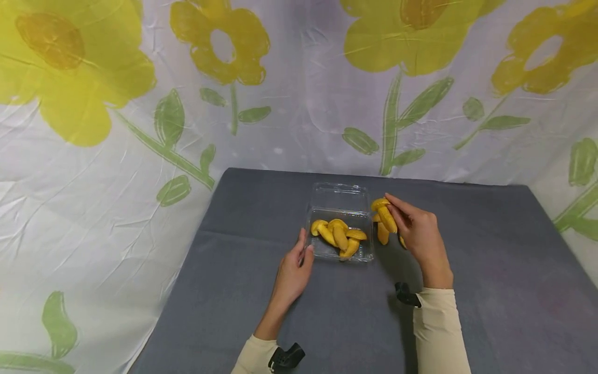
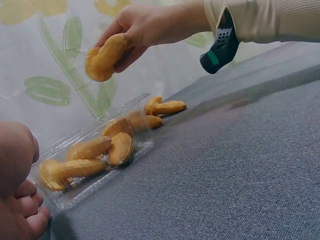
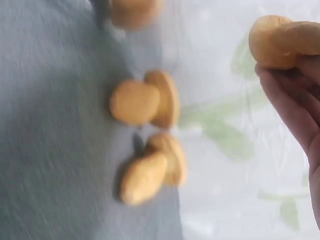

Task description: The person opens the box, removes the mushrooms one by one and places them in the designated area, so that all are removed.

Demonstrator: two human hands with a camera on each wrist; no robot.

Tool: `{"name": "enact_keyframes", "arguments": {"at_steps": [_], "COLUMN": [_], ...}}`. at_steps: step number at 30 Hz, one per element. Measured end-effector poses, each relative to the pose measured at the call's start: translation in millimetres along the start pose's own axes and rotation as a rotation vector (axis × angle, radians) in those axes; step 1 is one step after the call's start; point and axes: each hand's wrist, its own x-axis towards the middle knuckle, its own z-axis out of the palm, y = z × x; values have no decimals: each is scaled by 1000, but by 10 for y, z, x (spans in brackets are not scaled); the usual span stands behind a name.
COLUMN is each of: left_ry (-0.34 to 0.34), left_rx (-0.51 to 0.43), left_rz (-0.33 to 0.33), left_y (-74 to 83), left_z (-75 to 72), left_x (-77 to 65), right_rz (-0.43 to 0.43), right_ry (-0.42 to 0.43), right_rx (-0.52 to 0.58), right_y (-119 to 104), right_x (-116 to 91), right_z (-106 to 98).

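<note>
A clear plastic clamshell container lies with its lid folded back. Inside are yellow-orange mushrooms, three of them, overlapping one another. My left hand holds the container at its left side, thumb by the front corner and fingers along the wall. Above the table, just right of the container, my right hand pinches another mushroom, its cap toward the back left. Two more mushrooms lie on the table beneath and beside that hand, partly hidden by it in the head view.
Dark grey cloth covers the table. A white curtain printed with yellow flowers hangs behind it and along the sides. Each wrist wears a black device on a strap.
</note>
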Motion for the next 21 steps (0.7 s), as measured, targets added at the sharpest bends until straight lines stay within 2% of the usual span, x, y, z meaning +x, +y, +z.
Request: {"name": "enact_keyframes", "arguments": {"at_steps": [12,21], "left_ry": [7,-5], "left_rx": [5,5], "left_rz": [23,-7], "left_y": [2,10], "left_z": [8,0], "left_x": [4,12], "right_rz": [169,208], "right_ry": [56,82], "right_rx": [-74,-106], "right_y": [260,384], "right_x": [-155,-232], "right_z": [-255,-356]}}
